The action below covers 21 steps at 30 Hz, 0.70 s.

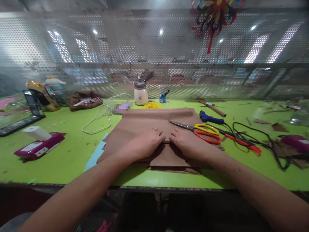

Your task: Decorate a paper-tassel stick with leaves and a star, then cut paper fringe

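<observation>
A stack of brown sheets (pixel 142 124), paper or thin cloth, lies in front of me, with a smaller folded brown piece (pixel 172 159) at its near side. My left hand (pixel 151 141) rests on the stack, its fingers curled at the edge of the folded piece. Close beside it, my right hand (pixel 182 141) bends its fingers over the same edge. Both thumbs are mostly hidden. Scissors (pixel 199 128) with one yellow and one orange-red handle lie on the sheets just beyond my right hand, blades pointing left.
Right of the stack are a blue glue gun (pixel 211 118), black cables (pixel 263 140) and brown scraps (pixel 280 127). A purple power strip (pixel 41 146) sits left, near a phone or tablet on a stand (pixel 32 106). A lidded jar (pixel 141 95) stands behind, before a perforated metal screen (pixel 116 48).
</observation>
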Available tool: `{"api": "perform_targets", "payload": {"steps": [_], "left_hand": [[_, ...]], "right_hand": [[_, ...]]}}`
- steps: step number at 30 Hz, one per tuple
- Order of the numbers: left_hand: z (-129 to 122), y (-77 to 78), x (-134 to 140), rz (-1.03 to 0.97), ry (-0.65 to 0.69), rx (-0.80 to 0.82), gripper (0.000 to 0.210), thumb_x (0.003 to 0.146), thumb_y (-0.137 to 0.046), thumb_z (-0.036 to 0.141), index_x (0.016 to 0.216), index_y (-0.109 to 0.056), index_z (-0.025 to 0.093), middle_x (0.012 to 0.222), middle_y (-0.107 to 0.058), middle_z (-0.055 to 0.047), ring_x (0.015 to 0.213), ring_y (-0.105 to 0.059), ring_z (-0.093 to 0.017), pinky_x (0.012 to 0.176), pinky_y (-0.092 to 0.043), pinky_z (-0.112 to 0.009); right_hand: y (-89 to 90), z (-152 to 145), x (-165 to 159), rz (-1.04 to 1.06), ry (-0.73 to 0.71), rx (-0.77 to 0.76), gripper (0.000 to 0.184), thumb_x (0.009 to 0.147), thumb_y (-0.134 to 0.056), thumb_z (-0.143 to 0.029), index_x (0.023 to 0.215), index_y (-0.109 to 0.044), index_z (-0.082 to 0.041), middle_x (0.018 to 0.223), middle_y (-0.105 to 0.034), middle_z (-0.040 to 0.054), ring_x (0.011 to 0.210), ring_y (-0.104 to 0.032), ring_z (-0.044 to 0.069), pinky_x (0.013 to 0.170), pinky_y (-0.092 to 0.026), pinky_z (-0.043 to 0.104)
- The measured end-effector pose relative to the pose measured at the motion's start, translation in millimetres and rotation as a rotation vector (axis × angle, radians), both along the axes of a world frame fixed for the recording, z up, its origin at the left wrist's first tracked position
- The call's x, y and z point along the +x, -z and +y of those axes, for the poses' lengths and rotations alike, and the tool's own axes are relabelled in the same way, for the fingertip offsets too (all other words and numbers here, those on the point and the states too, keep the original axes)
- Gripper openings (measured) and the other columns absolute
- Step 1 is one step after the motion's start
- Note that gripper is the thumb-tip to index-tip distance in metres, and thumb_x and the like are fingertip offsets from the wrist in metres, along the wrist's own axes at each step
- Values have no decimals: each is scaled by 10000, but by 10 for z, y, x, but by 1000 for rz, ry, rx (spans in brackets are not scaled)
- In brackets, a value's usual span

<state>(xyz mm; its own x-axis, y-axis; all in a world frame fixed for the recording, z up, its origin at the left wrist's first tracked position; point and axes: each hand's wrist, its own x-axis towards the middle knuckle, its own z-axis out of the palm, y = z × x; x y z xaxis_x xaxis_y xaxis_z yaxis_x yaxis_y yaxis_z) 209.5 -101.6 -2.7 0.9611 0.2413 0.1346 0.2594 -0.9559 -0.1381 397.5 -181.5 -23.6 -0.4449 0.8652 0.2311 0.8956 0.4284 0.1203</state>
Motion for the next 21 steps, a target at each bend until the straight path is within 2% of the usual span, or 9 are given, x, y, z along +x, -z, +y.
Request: {"api": "perform_targets", "payload": {"steps": [3,9,16,21], "left_hand": [[50,-60,-12,-35,-40,-102,208,843,-423,212,773,-605,140,798,-607,-81,700,-529,-178,640,-378,-274],[185,-239,-55,-116,-203,-496,438,909,-284,368,726,-602,128,690,-605,-31,589,-467,-124,572,-335,-236],[187,-307,-121,-122,-117,-941,346,879,-375,370,723,-598,156,763,-603,13,659,-466,-106,597,-349,-197],[153,-292,-130,-139,-117,-1160,314,849,-459,383,718,-604,137,710,-582,6,598,-426,-94,565,-343,-211]], "right_hand": [[23,21,5,-27,-19,34,89,788,-491,-102,775,-566,-148,801,-582,88,750,-507,190,709,-387,307],[-76,-1,-81,-3,-54,184,100,761,-490,-63,754,-553,-139,811,-548,95,796,-452,216,739,-403,346],[-156,-75,-167,45,-109,287,175,841,-406,-82,789,-562,-143,809,-529,105,803,-412,225,721,-403,373],[-142,-56,-160,26,-104,321,231,875,-362,-84,824,-583,-127,826,-530,116,806,-407,227,741,-402,374]]}}
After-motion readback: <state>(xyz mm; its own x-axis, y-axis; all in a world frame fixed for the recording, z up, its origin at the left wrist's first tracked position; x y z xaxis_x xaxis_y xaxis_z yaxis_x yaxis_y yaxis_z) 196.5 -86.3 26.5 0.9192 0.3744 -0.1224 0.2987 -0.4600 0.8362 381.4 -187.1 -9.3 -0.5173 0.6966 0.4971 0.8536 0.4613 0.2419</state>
